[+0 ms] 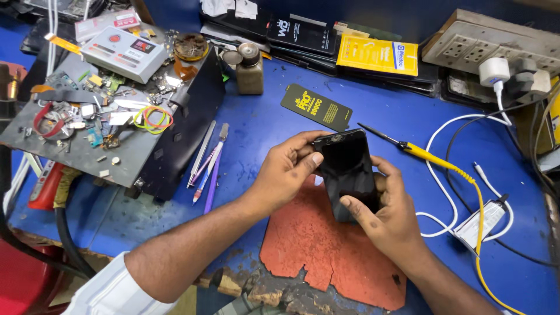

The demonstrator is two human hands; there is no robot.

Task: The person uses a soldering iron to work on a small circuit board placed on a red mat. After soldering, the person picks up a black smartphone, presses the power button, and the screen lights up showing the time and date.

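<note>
Left fingers [308,153]: curled round the upper left edge of the slim black glass-fronted smartphone [348,169], thumb pressed on its face, likely steadying it.
Right fingers [354,205]: wrapped under the lower end, thumb on the glass, cradling the weight.
Left hand [286,172]: closed on the phone from the left, white sleeve at the bench's near edge.
Right hand [392,217]: gripping from below and right.
Phone: held tilted above the worn orange-red rubber work mat [326,245], not resting on it, mid-bench towards the near edge.
Mat: flat on the blue bench [274,116], ragged edges, probably padding for the glass.
Yellow-handled screwdriver [417,150]: just beyond the right hand, within reach.
Tweezers and pens [207,160]: left of the mat.
Grey parts tray [87,134]: far left corner.
</note>
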